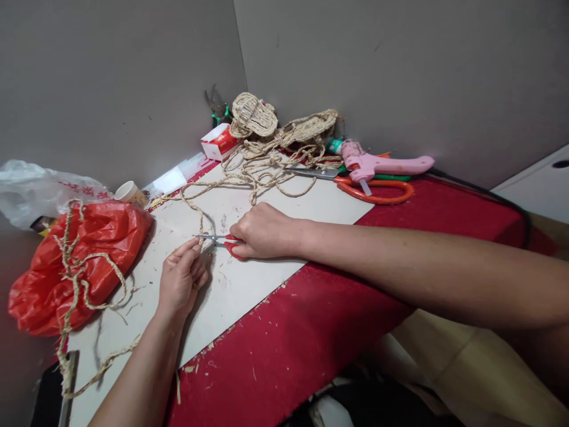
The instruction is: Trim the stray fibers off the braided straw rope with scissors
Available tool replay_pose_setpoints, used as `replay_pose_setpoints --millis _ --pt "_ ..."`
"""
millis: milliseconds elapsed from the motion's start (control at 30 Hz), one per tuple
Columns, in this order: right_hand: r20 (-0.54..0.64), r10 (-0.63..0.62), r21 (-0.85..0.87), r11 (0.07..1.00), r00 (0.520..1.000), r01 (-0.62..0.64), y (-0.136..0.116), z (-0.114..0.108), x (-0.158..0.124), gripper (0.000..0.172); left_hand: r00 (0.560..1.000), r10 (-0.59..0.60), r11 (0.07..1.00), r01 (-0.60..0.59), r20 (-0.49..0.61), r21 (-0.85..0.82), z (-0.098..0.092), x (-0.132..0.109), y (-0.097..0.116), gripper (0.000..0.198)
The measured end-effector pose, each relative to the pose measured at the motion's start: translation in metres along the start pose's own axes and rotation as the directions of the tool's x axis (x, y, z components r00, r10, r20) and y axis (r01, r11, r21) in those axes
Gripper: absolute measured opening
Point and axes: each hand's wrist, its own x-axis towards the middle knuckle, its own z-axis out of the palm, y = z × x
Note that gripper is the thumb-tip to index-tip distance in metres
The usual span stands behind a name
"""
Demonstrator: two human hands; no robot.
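My right hand [264, 231] grips a small pair of red-handled scissors [232, 244] whose blades point left. Between my left thumb and fingers is the end of a braided straw cord [201, 220]; my left hand [182, 273] is closed on it. The blades meet the cord right at the fingertips; whether they cut into it cannot be made out. From there the cord runs up the white board [249, 284] toward a tangle of the same cord [262, 163] at the back.
A pink glue gun [386, 165] and large orange-handled scissors [377, 193] lie at back right. Woven straw pieces [255, 115], a red-and-white box [219, 142] and pliers [217, 110] stand near the corner. At left are a red plastic bag [111, 237] and a paper cup [130, 194].
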Motion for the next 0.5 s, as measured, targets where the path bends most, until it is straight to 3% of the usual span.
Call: replay_pose_setpoints --millis 167,500 --pt "-0.014 0.007 0.004 1.000 1.000 -0.007 -0.0010 0.0002 -0.0011 0.041 1.000 0.016 0.999 -0.016 -0.007 0.038 0.0026 -0.0010 -0.0042 0.022" --pt "0.001 0.027 0.044 0.999 1.000 -0.027 0.0016 -0.0008 0.0024 0.035 1.000 0.001 1.000 -0.001 0.002 -0.001 0.0012 -0.0008 0.0006 0.024"
